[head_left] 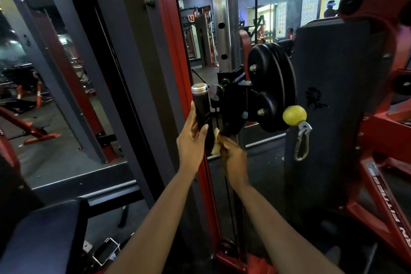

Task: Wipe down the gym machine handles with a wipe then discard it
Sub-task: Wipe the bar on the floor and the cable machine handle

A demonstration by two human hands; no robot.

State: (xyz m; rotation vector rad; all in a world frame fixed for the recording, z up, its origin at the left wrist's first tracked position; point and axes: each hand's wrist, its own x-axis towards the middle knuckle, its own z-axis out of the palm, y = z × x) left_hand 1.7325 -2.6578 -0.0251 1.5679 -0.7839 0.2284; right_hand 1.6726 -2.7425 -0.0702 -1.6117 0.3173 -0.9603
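Handle: the black handle (pixel 201 109) stands near upright, its long axis vertical and its silver cap pointing up, above your left wrist.
Left hand: your left hand (pixel 192 140) grips the handle's lower half.
Right hand: your right hand (pixel 233 155), blurred, clutches the wipe.
Wipe: the crumpled wipe (pixel 215 145) sits between your hands, against the handle's lower end.

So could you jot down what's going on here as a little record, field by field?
place: gym, at a red and grey cable machine
left hand: grips the black cylindrical handle with a silver cap
right hand: holds the crumpled white wipe at the handle's lower end
nearby: yellow ball stop, with a silver metal carabiner hanging under it
task stage: wipe at the handle, not yet discarded
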